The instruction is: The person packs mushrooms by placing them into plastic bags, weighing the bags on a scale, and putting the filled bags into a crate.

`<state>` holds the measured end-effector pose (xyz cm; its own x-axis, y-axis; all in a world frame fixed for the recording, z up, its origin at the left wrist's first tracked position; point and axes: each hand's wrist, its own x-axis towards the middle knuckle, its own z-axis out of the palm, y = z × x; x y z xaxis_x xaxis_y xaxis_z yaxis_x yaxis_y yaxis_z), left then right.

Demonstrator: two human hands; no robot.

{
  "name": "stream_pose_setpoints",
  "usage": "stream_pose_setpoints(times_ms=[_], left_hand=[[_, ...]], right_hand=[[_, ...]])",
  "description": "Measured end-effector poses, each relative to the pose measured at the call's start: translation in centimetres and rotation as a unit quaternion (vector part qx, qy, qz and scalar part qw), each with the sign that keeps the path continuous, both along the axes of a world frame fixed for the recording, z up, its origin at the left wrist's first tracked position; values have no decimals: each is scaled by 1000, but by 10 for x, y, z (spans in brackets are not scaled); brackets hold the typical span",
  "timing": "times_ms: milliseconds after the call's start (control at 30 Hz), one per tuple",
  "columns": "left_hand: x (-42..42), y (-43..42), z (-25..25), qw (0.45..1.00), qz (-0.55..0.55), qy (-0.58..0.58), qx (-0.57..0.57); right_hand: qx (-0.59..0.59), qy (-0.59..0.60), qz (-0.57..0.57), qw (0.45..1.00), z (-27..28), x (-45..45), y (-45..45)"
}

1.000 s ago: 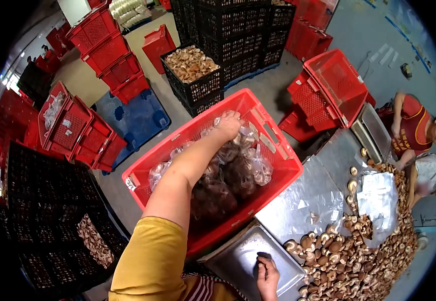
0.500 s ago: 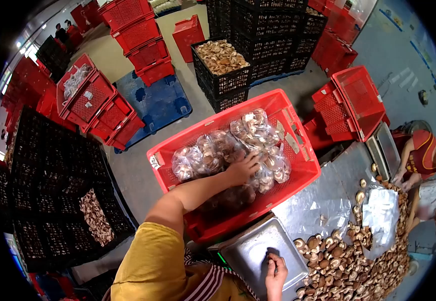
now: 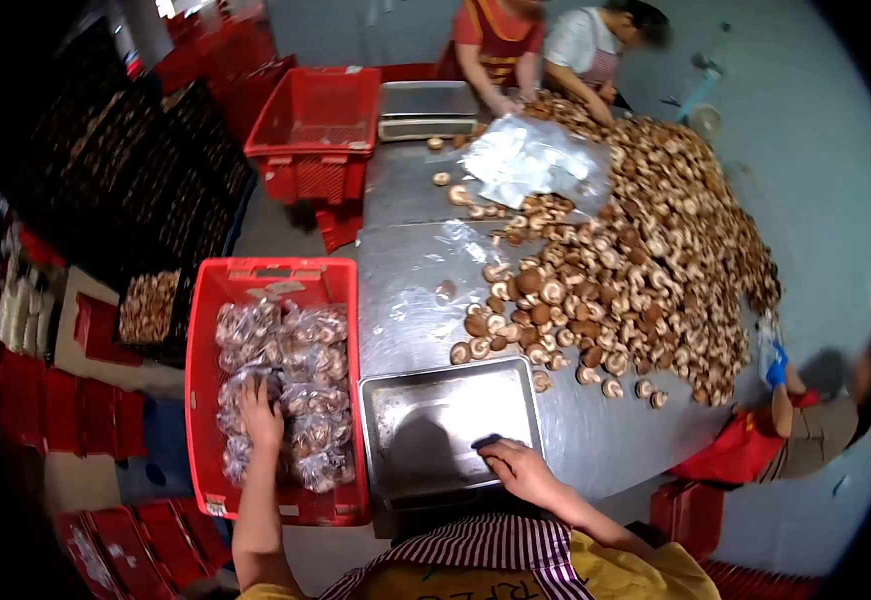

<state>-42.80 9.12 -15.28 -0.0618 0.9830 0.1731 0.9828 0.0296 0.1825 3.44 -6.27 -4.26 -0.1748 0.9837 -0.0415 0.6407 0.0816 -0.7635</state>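
Observation:
My left hand [image 3: 261,415] lies with its fingers apart on clear bags of mushrooms [image 3: 315,400], which fill much of a red crate [image 3: 347,290]. Over the lower right part of a metal tray [image 3: 450,374] is my right hand [image 3: 520,468], its fingers pinched on a small dark object [image 3: 486,441] too small to name. The tray stands directly right of the crate, beside a large heap of loose mushrooms [image 3: 645,270] on the metal table [image 3: 405,240].
Clear plastic bags [image 3: 530,160] lie at the table's far side. Two people stand there; another, with a blue glove [image 3: 776,366], is at the right. An empty red crate [image 3: 317,110] stands beyond mine. Black crates [image 3: 145,170] are stacked at the upper left.
The view has turned to the right, bringing the table and heap to the centre. My left hand has shifted over the bags in the crate. My right hand remains over the tray.

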Motion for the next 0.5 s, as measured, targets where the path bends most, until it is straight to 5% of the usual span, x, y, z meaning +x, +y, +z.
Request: stream_pose_setpoints(times_ms=[200,400,500], left_hand=[[45,-54,25,991,-25,-132,16],[89,-111,43,974,-4,-221,52],[118,-139,62,949,46,-305,62]], right_hand=[[22,87,-54,995,-13,44,0],[-89,199,-87,972,-55,100,81],[17,105,-104,989,-74,121,152]])
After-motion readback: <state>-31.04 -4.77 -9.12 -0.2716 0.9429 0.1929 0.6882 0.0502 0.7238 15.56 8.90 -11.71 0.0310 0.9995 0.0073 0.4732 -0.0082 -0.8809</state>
